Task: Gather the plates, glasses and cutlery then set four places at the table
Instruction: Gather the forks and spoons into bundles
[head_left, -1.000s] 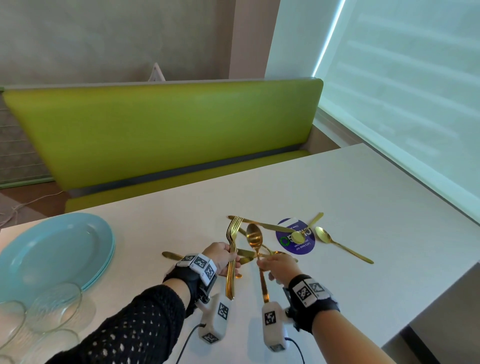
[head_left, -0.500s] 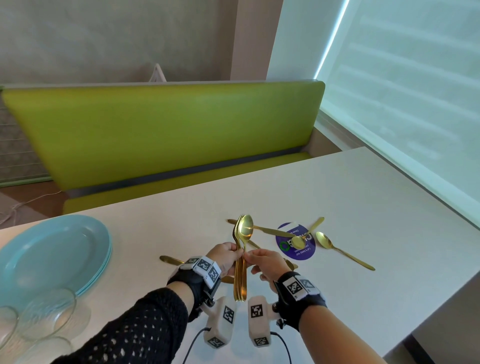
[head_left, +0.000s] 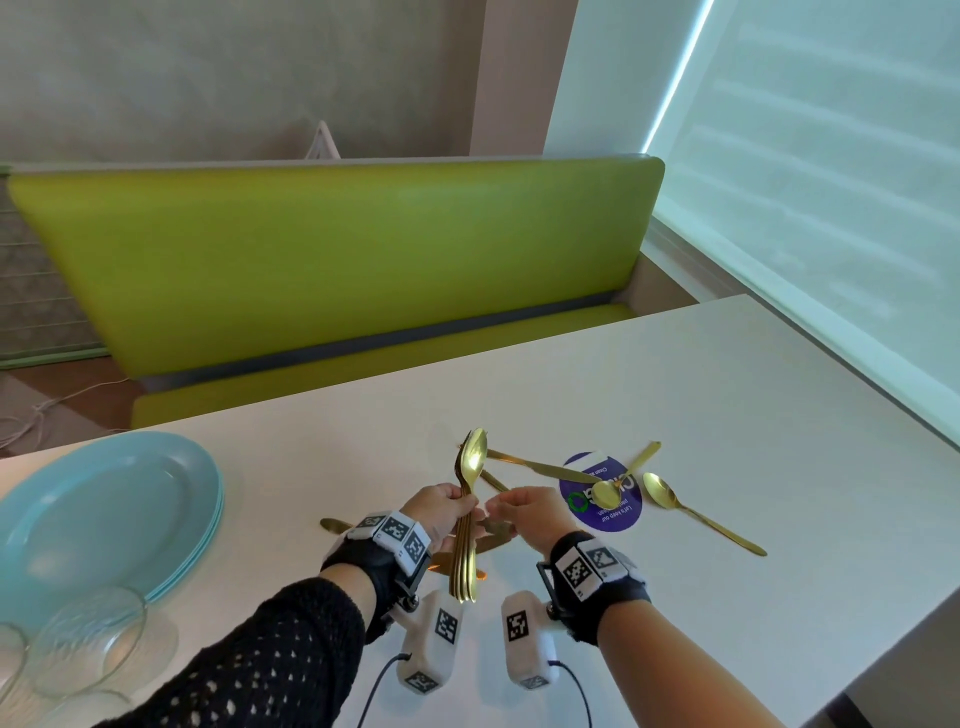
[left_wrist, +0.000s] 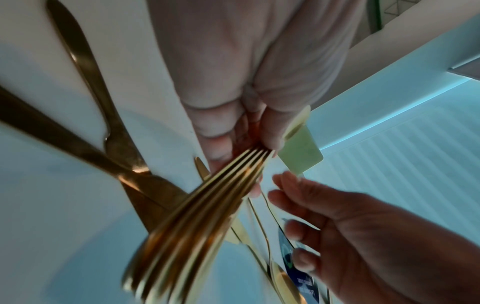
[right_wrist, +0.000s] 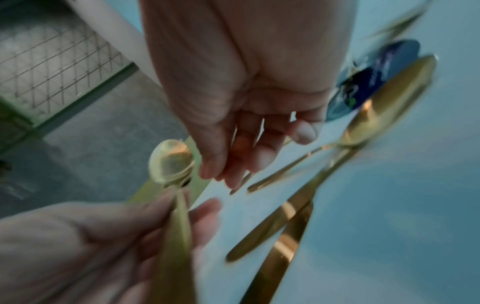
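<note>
Table (head_left: 675, 395), head view only: plates (head_left: 98, 514), glasses (head_left: 78, 639) at left edge. Left hand (head_left: 439, 512) grips cutlery bundle (head_left: 466, 525) upright; left wrist view alone shows stacked handles (left_wrist: 197, 222). Right hand (head_left: 530, 512) empty, fingers (right_wrist: 241, 162) loosely spread; earlier it pinched bundle's spoon.

A lime-green upholstered bench (head_left: 332, 265) with a grey seam between back and seat runs behind the white table (head_left: 675, 395). Behind it stands a grey plaster wall (head_left: 234, 78). At right, a lowered roller blind (head_left: 831, 156) glows with daylight.
</note>
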